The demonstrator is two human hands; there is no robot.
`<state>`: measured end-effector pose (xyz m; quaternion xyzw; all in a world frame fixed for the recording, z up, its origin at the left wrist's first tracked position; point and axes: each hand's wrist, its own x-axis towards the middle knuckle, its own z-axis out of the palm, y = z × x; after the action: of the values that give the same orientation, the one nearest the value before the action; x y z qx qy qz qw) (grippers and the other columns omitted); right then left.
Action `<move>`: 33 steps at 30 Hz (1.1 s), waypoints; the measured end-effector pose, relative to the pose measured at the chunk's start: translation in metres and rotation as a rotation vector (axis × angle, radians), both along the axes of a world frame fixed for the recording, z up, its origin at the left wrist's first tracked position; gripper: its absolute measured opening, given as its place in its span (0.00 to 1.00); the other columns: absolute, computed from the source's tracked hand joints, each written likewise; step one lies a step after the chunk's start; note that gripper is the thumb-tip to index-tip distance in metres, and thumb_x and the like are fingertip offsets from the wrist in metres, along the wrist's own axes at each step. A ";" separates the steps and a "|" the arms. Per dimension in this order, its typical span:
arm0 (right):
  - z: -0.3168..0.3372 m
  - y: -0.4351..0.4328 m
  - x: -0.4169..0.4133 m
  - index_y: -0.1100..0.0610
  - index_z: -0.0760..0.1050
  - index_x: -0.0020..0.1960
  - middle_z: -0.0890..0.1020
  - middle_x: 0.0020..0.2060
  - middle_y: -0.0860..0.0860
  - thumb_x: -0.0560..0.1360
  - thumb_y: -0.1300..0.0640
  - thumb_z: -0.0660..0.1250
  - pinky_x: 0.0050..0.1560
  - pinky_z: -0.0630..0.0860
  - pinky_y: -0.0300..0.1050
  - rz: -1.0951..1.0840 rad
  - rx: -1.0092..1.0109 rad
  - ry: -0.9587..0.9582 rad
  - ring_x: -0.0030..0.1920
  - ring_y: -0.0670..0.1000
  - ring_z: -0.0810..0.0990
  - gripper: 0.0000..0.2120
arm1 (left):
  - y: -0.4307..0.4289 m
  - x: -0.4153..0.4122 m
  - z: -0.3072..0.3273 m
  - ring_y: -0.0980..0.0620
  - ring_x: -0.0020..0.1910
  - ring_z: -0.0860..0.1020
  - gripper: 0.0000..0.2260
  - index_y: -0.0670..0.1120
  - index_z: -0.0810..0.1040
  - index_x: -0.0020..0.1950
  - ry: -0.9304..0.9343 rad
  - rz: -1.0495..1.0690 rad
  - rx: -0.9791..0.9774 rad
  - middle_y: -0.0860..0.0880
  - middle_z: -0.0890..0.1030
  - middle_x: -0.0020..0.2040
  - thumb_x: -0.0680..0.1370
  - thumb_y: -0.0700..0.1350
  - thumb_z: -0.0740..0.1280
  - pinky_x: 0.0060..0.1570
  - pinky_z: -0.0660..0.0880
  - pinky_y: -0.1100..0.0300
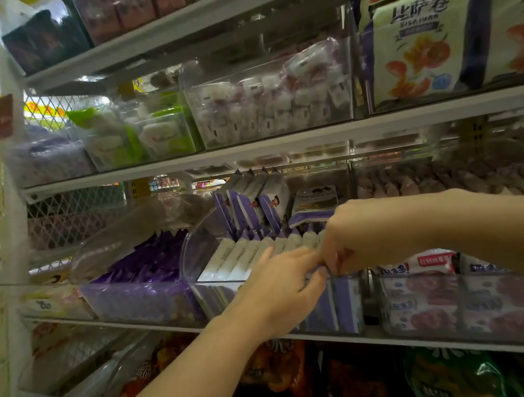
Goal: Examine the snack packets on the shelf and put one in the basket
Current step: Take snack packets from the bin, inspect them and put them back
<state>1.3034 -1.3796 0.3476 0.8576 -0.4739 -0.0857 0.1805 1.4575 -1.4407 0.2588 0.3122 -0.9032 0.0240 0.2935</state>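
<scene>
Pinches the top of one purple-and-white snack packet (317, 273) at the front of the clear bin (195, 251), on the shelf (433, 340), with the right hand (340, 241). Lays the left hand (281, 290), fingers (270, 253) straight, across the row of packets (244, 257). Risks dragging tightly packed neighbours over the rim, or losing grip.

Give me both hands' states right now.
Left hand: open, straight fingers on the snack packets.
Right hand: fingers curled among those packets; grip cannot be told.
</scene>
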 end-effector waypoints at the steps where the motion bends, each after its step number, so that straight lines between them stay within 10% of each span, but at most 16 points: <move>1: 0.001 -0.002 0.001 0.47 0.81 0.49 0.79 0.40 0.42 0.76 0.55 0.66 0.44 0.76 0.36 0.004 0.024 -0.010 0.39 0.45 0.78 0.06 | -0.001 0.000 -0.001 0.59 0.65 0.70 0.15 0.61 0.72 0.64 -0.013 -0.001 0.000 0.59 0.76 0.63 0.82 0.52 0.51 0.73 0.46 0.49; 6: 0.007 -0.012 0.004 0.50 0.80 0.55 0.78 0.40 0.43 0.75 0.63 0.66 0.34 0.67 0.22 -0.007 0.133 0.006 0.33 0.39 0.72 0.13 | -0.006 0.004 -0.006 0.63 0.57 0.73 0.19 0.58 0.76 0.57 0.023 0.007 -0.036 0.59 0.80 0.55 0.80 0.56 0.47 0.73 0.46 0.54; 12: 0.008 -0.017 0.015 0.53 0.81 0.53 0.79 0.39 0.49 0.74 0.62 0.66 0.43 0.74 0.41 -0.035 0.169 0.161 0.39 0.48 0.74 0.10 | -0.005 0.008 -0.009 0.65 0.59 0.69 0.20 0.59 0.76 0.58 0.033 0.023 -0.058 0.62 0.79 0.57 0.80 0.56 0.46 0.70 0.46 0.60; 16: 0.002 -0.020 0.010 0.48 0.78 0.54 0.74 0.37 0.41 0.76 0.60 0.64 0.35 0.68 0.32 -0.034 0.107 0.150 0.35 0.42 0.72 0.11 | -0.005 0.010 -0.010 0.64 0.57 0.71 0.21 0.56 0.77 0.56 0.002 0.055 -0.021 0.60 0.80 0.56 0.80 0.57 0.45 0.71 0.47 0.58; 20: 0.013 -0.020 -0.012 0.47 0.79 0.50 0.79 0.44 0.43 0.76 0.59 0.63 0.45 0.76 0.37 -0.002 -0.044 -0.056 0.42 0.44 0.77 0.10 | -0.006 0.009 -0.010 0.62 0.60 0.72 0.22 0.55 0.77 0.58 -0.012 0.068 -0.011 0.58 0.80 0.58 0.80 0.57 0.45 0.70 0.48 0.58; 30: 0.029 -0.007 -0.020 0.46 0.64 0.47 0.74 0.36 0.47 0.80 0.55 0.53 0.33 0.64 0.44 0.072 -0.374 -0.636 0.36 0.49 0.73 0.06 | 0.014 0.012 -0.001 0.57 0.67 0.71 0.17 0.57 0.74 0.66 -0.037 0.094 0.161 0.57 0.77 0.66 0.84 0.52 0.50 0.73 0.57 0.49; 33: 0.030 0.009 -0.003 0.48 0.63 0.47 0.74 0.32 0.47 0.80 0.56 0.53 0.30 0.64 0.47 0.189 -0.530 -0.685 0.32 0.51 0.72 0.05 | 0.027 0.024 -0.003 0.60 0.63 0.72 0.15 0.56 0.75 0.67 0.142 0.031 0.285 0.59 0.76 0.65 0.84 0.51 0.53 0.65 0.66 0.61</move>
<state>1.3001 -1.3703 0.3777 0.8002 -0.4315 0.3448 0.2336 1.4810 -1.4138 0.2558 0.3654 -0.8696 -0.1219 0.3090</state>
